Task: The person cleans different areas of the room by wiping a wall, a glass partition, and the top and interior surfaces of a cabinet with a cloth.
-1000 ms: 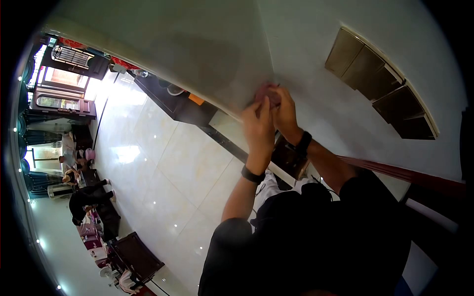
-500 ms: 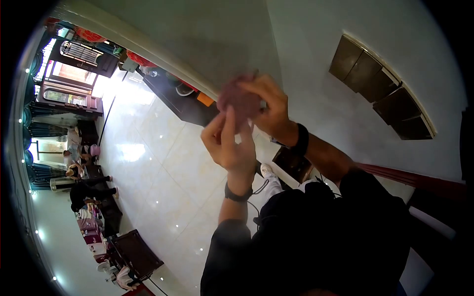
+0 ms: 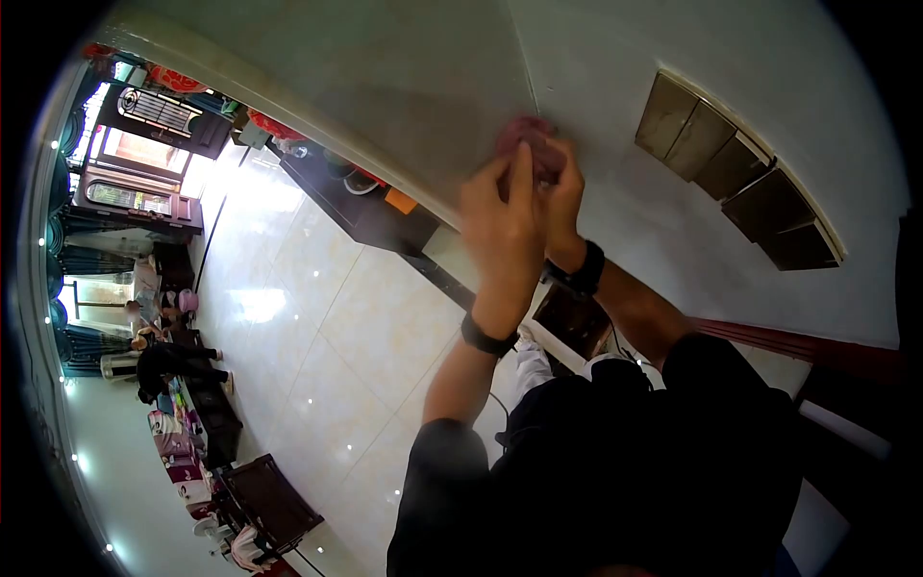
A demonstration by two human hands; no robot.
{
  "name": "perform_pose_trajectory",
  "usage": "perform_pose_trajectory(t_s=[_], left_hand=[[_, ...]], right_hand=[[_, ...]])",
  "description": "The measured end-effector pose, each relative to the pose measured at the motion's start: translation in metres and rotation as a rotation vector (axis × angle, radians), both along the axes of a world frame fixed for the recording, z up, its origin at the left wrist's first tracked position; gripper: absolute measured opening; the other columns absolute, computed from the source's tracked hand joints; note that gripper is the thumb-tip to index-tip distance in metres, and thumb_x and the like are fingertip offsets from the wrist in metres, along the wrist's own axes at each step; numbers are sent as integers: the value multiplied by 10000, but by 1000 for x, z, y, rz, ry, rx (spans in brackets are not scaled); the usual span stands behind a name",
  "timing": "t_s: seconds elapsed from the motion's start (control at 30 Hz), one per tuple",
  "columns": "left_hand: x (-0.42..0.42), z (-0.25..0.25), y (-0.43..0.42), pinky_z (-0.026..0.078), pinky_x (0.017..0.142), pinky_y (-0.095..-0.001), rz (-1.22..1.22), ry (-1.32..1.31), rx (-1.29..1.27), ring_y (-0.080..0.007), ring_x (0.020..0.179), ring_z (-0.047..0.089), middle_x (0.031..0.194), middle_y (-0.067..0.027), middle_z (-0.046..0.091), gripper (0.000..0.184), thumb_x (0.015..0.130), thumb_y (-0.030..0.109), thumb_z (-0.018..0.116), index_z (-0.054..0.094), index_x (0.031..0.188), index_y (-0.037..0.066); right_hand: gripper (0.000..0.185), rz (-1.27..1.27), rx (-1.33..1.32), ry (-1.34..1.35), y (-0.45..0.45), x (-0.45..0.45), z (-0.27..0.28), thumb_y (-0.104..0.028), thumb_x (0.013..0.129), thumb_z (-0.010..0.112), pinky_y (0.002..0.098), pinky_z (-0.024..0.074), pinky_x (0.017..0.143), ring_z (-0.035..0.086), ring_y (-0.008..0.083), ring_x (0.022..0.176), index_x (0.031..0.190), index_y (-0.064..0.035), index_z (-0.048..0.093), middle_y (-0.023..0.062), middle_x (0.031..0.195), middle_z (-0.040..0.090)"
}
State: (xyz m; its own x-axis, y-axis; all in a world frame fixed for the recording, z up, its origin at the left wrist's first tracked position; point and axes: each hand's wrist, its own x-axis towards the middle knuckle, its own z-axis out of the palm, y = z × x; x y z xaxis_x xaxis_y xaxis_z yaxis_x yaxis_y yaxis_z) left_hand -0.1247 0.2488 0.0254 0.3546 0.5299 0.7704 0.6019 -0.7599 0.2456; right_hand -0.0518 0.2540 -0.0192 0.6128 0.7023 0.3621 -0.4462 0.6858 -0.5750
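Note:
Both hands are raised close to the corner where two pale walls meet, gripping a dark pink, soft-looking rounded thing (image 3: 527,133). It resembles a bunched cloth, though blur hides its exact kind. My left hand (image 3: 505,226) has its fingers pressed on the near side of it. On the right side, my right hand (image 3: 565,192) curls around it, partly covered by the left. A black band circles each wrist. Whether the pink thing touches the wall (image 3: 423,87), I cannot tell.
On the right wall is a dark panelled fixture (image 3: 735,168). A dark counter (image 3: 336,197) with a bowl (image 3: 360,183) and an orange item (image 3: 400,200) runs behind the wall's edge. Across the tiled floor (image 3: 317,317), a person in black (image 3: 173,365) bends over furniture near a dark table (image 3: 269,500).
Both hands have moved right and slightly up with the pink thing, toward the wall corner. They are closer together now. The far person in black has shifted posture.

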Motion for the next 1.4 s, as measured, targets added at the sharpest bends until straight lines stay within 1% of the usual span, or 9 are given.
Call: perform_pose_trajectory(t_s=[0.07,0.27,0.43,0.63,0.83,0.97,1.2,1.27,1.4], left_hand=[[-15,-18,-10,530,723,-329,9,47,-57,-256,901,611,1053,-90,594,437,755,24,674,671,1180,126],[-59,-30,-33,530,679,-292,40,-84,-160,-211,861,615,1075,-102,577,438,728,-75,710,688,1146,57],[-58,15,-26,517,618,-249,40,-264,79,-203,868,611,1076,-132,560,421,751,-99,703,673,1157,8],[-15,83,-11,516,778,-335,12,-303,190,-243,961,580,1077,-122,566,433,761,-62,690,671,1181,40],[15,79,-3,513,783,-352,-47,-196,203,-290,930,590,1035,-138,594,437,730,-38,667,679,1157,55],[18,54,-2,513,770,-353,-43,-96,76,-297,910,594,1020,-128,602,421,733,-8,654,677,1145,77],[-7,3,-10,524,721,-343,-16,-26,-147,-263,905,602,1008,-87,593,387,757,24,656,681,1133,113],[-22,-7,-18,528,715,-335,23,-59,-288,-254,897,606,1014,-77,588,399,743,6,670,689,1124,119],[-46,1,-24,526,720,-313,32,-48,-104,-243,883,605,1025,-90,574,410,723,-49,692,695,1115,75]], right_hand=[[287,61,-71,-7,-13,-9,-11,-191,983,364,326,508,850,606,222,985,1054,8,559,129,1046,617],[362,238,77,49,-29,-39,-11,20,792,722,251,477,754,587,125,928,1114,-24,564,43,965,595],[381,-269,-17,-716,-19,-27,30,112,805,592,319,507,861,600,228,1007,1161,-15,549,136,1071,574],[396,-473,45,-638,5,-5,95,100,764,649,268,522,813,634,199,953,1138,-20,591,101,1048,609],[311,-394,36,-292,9,5,87,32,837,646,277,515,854,629,174,1009,1142,6,590,97,1134,645],[330,-543,-132,-447,19,14,35,-76,846,701,290,522,839,639,165,984,1150,-8,590,85,1097,664],[290,-144,-357,-233,-8,-3,-18,-37,872,650,305,516,855,631,169,975,1143,3,555,111,1101,652],[318,257,96,55,-13,-13,-21,5,868,633,312,512,870,624,175,996,1171,15,535,124,1130,639],[386,-142,10,-504,-20,-28,-13,75,848,609,318,525,851,630,202,988,1217,6,517,132,1135,627]])
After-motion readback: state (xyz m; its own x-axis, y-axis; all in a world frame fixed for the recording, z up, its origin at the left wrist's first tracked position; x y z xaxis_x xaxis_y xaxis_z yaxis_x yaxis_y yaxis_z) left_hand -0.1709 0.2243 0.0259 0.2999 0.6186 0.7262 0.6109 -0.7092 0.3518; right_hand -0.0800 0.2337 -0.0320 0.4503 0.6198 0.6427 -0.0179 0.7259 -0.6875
